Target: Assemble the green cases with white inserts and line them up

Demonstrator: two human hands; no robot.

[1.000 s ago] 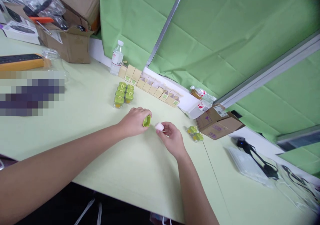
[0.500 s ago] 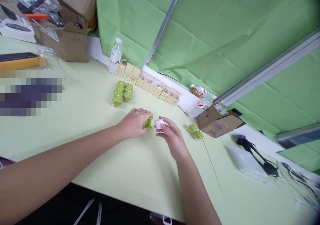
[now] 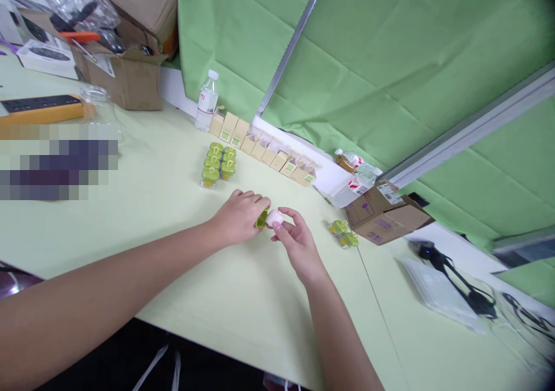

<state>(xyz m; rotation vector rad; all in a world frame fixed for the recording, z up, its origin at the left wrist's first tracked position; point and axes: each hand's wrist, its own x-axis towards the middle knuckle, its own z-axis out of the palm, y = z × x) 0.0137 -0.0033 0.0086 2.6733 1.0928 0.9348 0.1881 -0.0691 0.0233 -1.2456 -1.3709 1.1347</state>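
My left hand [image 3: 245, 216] is closed around a green cap [image 3: 262, 218], its hollow side turned toward the right. In my right hand [image 3: 298, 242], a small white rounded piece [image 3: 274, 218] is pinched between thumb and fingers. The white piece sits at the mouth of the green cap; I cannot tell whether part of it is inside. Both hands are above the pale table [image 3: 225, 298]. Beyond my left hand stands a group of small clear jars with green lids [image 3: 218, 163]. Two more green-lidded jars [image 3: 343, 233] are to the right of my right hand.
Small beige cartons [image 3: 260, 147] line the back edge beside an upright water bottle [image 3: 207, 102]. Bottles lie on their sides [image 3: 358, 183] near a cardboard box [image 3: 385, 211]. A power strip [image 3: 41, 109] and a clear jar [image 3: 97, 104] are at left; cables [image 3: 526, 316] at right.
The white piece and the green cap have come together, closing the gap between my hands. The whole view has shifted slightly, so the table items appear a little further right.
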